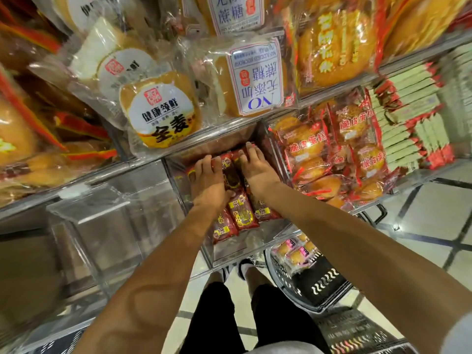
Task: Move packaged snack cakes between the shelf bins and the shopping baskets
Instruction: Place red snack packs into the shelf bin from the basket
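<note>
Lengthwise between my flat left hand (208,181) and right hand (256,169), red snack cakes (238,200) run away from me; neither hand grasps.

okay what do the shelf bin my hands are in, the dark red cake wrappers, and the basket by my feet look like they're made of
Shelf bin: looks like clear rigid plastic, probably acrylic; you see straight through its walls, and the edges catch light.
Dark red cake wrappers: thin glossy plastic film, judging by the crinkles and shiny highlights.
Basket: seems to be moulded hard plastic, grey and matte, with openwork sides.
</note>
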